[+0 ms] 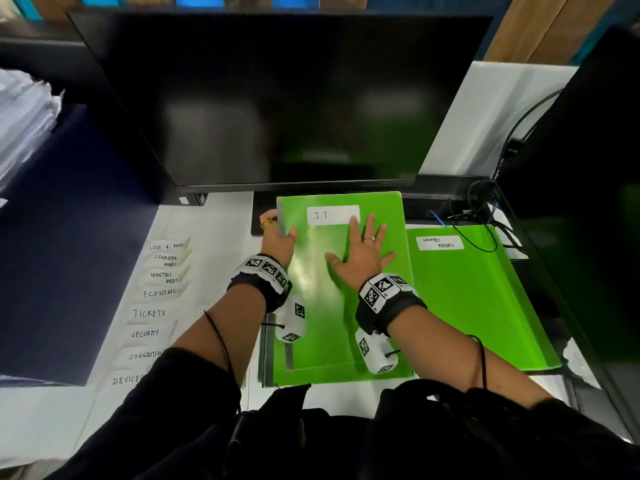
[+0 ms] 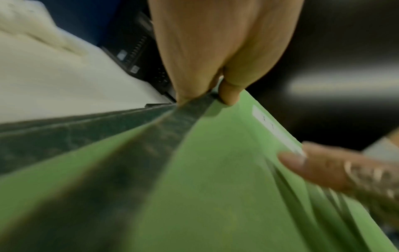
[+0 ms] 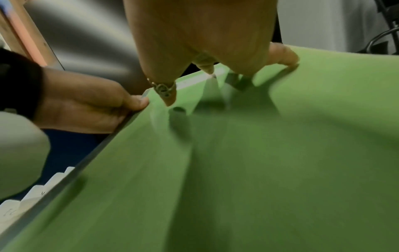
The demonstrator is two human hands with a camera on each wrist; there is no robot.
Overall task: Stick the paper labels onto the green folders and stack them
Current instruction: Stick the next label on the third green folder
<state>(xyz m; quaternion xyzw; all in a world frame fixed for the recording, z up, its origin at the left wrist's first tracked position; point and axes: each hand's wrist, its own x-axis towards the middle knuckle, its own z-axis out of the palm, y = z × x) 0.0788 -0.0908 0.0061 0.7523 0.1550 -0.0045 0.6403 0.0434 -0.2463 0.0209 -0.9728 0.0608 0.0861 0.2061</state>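
Note:
A green folder point(image 1: 318, 323) point(image 2: 215, 187) point(image 3: 259, 153) lies in front of me, its white "I.T." label point(image 1: 332, 215) point(image 2: 278, 133) point(image 3: 194, 81) stuck near the far edge. My left hand point(image 1: 281, 233) point(image 2: 215, 59) point(image 3: 86, 105) pinches the folder's left spine edge, thumb on the cover. My right hand point(image 1: 363, 249) point(image 3: 200, 34) lies flat on the cover with fingers spread, one fingertip point(image 2: 293, 160) touching the label's right end. A second green folder point(image 1: 478, 306), labelled "Monthly Reports" point(image 1: 440, 242), lies to the right.
A row of handwritten paper labels point(image 1: 156, 306) runs down the white desk point(image 1: 214, 223) on the left. A large dark monitor point(image 1: 277, 98) stands just behind the folders. Cables point(image 1: 485, 230) trail over the right folder's far corner. Grey spines point(image 1: 265, 344) show under the centre folder.

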